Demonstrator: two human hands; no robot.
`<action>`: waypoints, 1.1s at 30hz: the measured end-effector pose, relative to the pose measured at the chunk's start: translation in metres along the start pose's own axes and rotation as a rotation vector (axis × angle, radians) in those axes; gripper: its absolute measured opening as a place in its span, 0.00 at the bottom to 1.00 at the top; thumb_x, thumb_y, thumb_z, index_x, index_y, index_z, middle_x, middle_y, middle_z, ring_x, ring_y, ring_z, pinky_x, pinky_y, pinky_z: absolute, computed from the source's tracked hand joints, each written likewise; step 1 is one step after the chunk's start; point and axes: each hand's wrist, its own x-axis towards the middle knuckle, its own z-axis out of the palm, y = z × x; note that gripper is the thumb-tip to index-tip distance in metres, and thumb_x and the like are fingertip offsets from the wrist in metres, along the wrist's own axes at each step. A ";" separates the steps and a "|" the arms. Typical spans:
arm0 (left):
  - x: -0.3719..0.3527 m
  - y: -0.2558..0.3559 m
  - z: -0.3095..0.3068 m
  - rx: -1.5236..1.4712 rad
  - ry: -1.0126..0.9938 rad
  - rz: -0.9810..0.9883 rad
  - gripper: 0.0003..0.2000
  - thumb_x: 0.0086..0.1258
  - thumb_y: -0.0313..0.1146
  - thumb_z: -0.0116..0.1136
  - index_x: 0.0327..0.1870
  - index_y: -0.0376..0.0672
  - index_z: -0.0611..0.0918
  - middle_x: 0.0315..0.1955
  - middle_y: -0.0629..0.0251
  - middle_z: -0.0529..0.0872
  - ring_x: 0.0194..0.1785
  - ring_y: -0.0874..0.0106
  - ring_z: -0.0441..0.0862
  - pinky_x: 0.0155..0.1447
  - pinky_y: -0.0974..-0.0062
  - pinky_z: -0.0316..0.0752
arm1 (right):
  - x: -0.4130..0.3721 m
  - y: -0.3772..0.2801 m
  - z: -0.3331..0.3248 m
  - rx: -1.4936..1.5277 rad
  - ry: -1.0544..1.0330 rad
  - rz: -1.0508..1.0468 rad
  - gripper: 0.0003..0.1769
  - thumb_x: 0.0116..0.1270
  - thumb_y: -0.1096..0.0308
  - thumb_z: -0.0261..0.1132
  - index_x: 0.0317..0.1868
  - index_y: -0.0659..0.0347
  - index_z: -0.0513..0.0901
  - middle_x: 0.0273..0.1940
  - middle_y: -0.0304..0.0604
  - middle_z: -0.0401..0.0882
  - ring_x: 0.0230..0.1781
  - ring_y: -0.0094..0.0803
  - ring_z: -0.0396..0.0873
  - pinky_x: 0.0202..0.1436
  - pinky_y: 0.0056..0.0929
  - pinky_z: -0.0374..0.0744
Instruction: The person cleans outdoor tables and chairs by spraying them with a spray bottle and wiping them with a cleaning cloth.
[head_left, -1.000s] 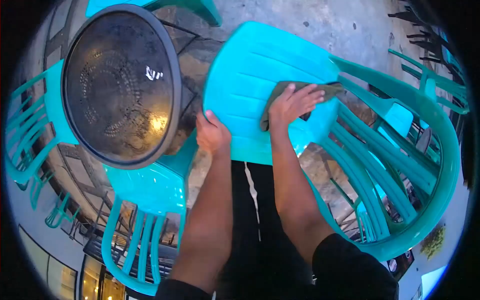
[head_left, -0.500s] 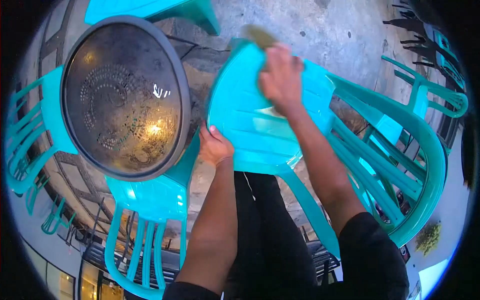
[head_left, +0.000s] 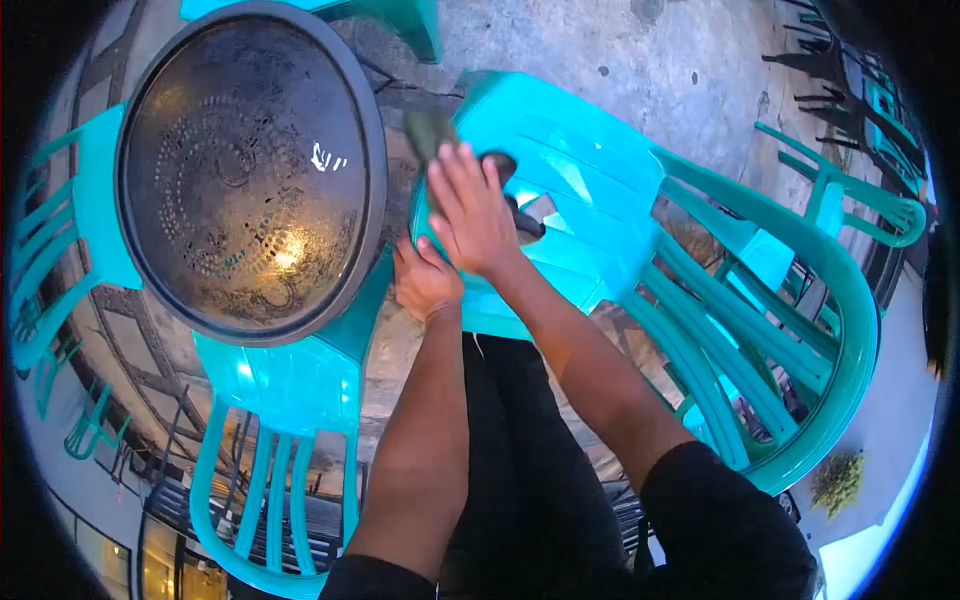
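A turquoise plastic chair is in front of me, its slatted seat facing up and its backrest to the right. My left hand grips the seat's near left edge, with fingers partly hidden. Just above it, my right hand presses a dark olive cloth against the seat's left edge. The cloth is blurred; dark parts of it stick out on both sides of the fingers.
Close on the left stands a round dark table with a raised rim and a worn, shiny top. Another turquoise chair is tucked below it, and one more is at far left. Stacked dark chairs are at upper right.
My right hand has swept the cloth from the seat's far edge toward the left edge, close to my left hand. My left hand still holds the chair.
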 end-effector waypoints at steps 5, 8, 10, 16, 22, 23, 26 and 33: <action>-0.001 0.000 0.003 -0.027 0.081 0.038 0.22 0.80 0.51 0.37 0.58 0.45 0.76 0.48 0.47 0.83 0.48 0.43 0.81 0.47 0.44 0.74 | -0.129 0.051 -0.031 -0.190 -0.385 0.138 0.35 0.67 0.57 0.61 0.70 0.67 0.68 0.76 0.59 0.55 0.79 0.57 0.49 0.77 0.61 0.52; -0.003 0.006 -0.002 0.011 0.070 0.006 0.23 0.80 0.52 0.36 0.58 0.44 0.76 0.48 0.47 0.84 0.47 0.42 0.81 0.46 0.44 0.74 | -0.159 0.082 -0.036 -0.393 0.020 0.507 0.36 0.71 0.56 0.57 0.72 0.70 0.64 0.77 0.63 0.52 0.78 0.60 0.50 0.76 0.63 0.52; -0.005 0.006 -0.003 0.046 0.035 -0.011 0.23 0.80 0.52 0.36 0.58 0.45 0.76 0.48 0.47 0.84 0.47 0.42 0.81 0.47 0.44 0.74 | -0.134 0.081 -0.017 -0.456 0.277 0.819 0.37 0.72 0.54 0.55 0.73 0.72 0.61 0.77 0.64 0.52 0.78 0.61 0.51 0.75 0.64 0.52; -0.004 -0.006 0.011 0.053 0.068 0.056 0.19 0.79 0.49 0.38 0.54 0.44 0.75 0.47 0.47 0.83 0.45 0.42 0.81 0.43 0.42 0.74 | 0.004 -0.013 0.023 -0.267 0.205 0.597 0.40 0.68 0.52 0.56 0.72 0.71 0.62 0.76 0.66 0.52 0.78 0.63 0.47 0.73 0.60 0.54; -0.008 0.006 0.000 0.064 0.039 0.011 0.21 0.80 0.50 0.38 0.58 0.45 0.75 0.49 0.47 0.83 0.46 0.41 0.81 0.45 0.42 0.73 | -0.045 0.049 -0.013 0.000 -0.162 -0.246 0.32 0.67 0.57 0.61 0.70 0.58 0.69 0.76 0.56 0.56 0.80 0.56 0.48 0.79 0.65 0.46; -0.007 0.005 0.001 0.061 0.058 0.025 0.21 0.80 0.50 0.37 0.59 0.45 0.75 0.49 0.47 0.83 0.46 0.41 0.81 0.45 0.42 0.73 | -0.055 0.067 -0.029 -0.289 -0.175 -0.127 0.30 0.66 0.60 0.60 0.68 0.59 0.70 0.76 0.55 0.58 0.79 0.55 0.50 0.78 0.65 0.49; -0.006 0.004 0.003 0.028 0.096 0.028 0.22 0.80 0.51 0.37 0.58 0.44 0.75 0.49 0.47 0.83 0.47 0.41 0.81 0.46 0.41 0.72 | -0.094 0.136 -0.059 -0.340 0.220 0.383 0.33 0.70 0.59 0.56 0.72 0.64 0.65 0.75 0.61 0.56 0.76 0.61 0.52 0.75 0.64 0.53; 0.000 -0.012 0.000 -0.199 -0.038 0.051 0.28 0.80 0.55 0.37 0.65 0.42 0.74 0.56 0.50 0.83 0.55 0.48 0.81 0.56 0.51 0.74 | -0.063 0.032 0.012 -0.198 0.365 0.663 0.36 0.67 0.60 0.57 0.72 0.70 0.63 0.75 0.67 0.52 0.77 0.67 0.47 0.77 0.66 0.47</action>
